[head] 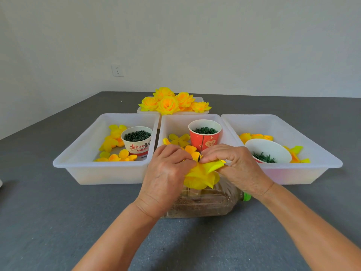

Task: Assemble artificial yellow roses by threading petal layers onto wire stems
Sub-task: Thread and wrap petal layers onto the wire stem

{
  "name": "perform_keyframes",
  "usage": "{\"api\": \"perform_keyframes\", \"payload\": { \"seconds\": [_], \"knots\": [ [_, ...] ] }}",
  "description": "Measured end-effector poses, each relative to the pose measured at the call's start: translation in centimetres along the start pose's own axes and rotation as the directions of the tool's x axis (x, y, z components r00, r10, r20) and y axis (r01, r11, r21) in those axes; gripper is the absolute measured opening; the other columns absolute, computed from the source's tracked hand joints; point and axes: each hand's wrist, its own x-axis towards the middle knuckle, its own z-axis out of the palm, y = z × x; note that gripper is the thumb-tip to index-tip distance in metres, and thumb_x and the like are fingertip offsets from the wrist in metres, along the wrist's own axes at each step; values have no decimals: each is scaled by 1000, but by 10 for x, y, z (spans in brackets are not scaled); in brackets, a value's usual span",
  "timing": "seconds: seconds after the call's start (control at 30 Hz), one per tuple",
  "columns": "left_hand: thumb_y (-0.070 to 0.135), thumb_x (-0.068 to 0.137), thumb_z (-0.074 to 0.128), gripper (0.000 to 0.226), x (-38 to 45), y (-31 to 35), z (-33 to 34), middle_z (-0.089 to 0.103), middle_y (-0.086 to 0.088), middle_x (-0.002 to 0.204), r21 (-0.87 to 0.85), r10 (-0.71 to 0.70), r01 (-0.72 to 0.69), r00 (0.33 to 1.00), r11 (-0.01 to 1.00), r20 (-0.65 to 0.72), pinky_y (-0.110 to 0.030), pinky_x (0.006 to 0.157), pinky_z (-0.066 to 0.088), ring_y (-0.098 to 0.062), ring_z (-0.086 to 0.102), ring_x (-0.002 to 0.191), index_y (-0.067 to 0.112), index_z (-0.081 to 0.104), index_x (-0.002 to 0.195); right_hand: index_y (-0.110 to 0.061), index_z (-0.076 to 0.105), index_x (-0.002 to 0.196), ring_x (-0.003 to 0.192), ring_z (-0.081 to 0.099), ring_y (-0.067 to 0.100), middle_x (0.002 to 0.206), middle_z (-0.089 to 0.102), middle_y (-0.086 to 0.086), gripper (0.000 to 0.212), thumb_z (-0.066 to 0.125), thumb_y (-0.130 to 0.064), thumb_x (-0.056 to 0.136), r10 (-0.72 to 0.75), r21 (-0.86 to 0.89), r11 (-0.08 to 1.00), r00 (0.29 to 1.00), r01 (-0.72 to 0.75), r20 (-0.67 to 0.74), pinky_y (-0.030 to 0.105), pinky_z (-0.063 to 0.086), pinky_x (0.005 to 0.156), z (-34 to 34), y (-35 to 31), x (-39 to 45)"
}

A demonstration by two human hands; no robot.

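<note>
Both hands, left hand (166, 173) and right hand (234, 165), pinch soft yellow fabric petal layers (203, 175) around a thin dark upright wire stem (201, 149).

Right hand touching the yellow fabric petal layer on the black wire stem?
Touching. Head view: right hand fingers pinch the yellow fabric petal layer beside the black wire stem.
</note>
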Motion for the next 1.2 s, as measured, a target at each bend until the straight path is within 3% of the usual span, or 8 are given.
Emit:
{"api": "perform_keyframes", "payload": {
  "seconds": [0.3,0.43,0.53,0.6,0.7,0.77,0.93,1.2],
  "knots": [
    [9,77,47,27,-3,-4,-1,70,0,81,-59,24,-18,996,998,86,-31,75,40,-24,60,80,10,75,80,-1,72,97,106,60,19,99,71,7,25,67,12,76,-22,-123,992,990,40,142,21,45,96,-10,0,-4],
    [-7,60,52,34,4,-7,-8,71,-2,85,-111,8,12,983,994,182,-37,76,50,-28,64,83,8,76,81,-17,73,99,118,50,7,117,63,0,34,57,3,77,178,-112,981,959,-157,219,23,38,103,-21,-8,-1],
    [-9,65,44,42,10,-10,-12,72,-5,93,-257,-92,143,975,956,203,-35,81,51,-27,63,91,5,76,88,-20,74,90,116,52,5,117,64,1,39,41,-16,71,246,-32,969,945,-245,214,23,39,100,-23,-14,5],
    [6,73,40,40,14,-9,-17,70,1,96,-399,-207,288,950,871,233,-18,85,44,-14,60,96,8,75,92,-10,75,87,107,59,13,104,70,6,36,41,-19,81,250,23,966,953,-257,173,28,45,97,-21,-13,9],
    [36,81,42,39,19,-6,-19,67,12,75,-526,-346,463,885,713,311,-10,66,40,-1,57,77,17,76,87,-7,74,84,96,62,20,90,72,5,34,48,-23,96,325,83,939,941,-333,97,41,46,96,-16,-9,14],
    [36,91,53,29,25,-6,-17,60,9,59,-507,-406,524,852,685,332,-20,55,37,-6,52,59,19,76,81,-8,76,83,97,64,18,92,73,2,32,52,-26,94,354,97,927,930,-363,101,36,48,96,-13,-7,16],
    [20,82,70,7,29,-3,-5,70,0,85,-376,-390,537,829,755,400,-24,72,42,-12,58,78,17,76,83,-21,75,75,82,65,1,82,73,-4,10,72,-13,79,398,144,898,906,-416,142,8,49,68,-11,-6,20],
    [20,77,75,5,26,-4,3,63,14,73,-423,-481,641,764,640,430,-17,66,41,-7,56,74,24,76,80,-23,72,77,73,63,-8,70,70,-15,24,76,-1,72,370,137,910,915,-392,161,6,48,68,-7,-3,19]
  ]
}}
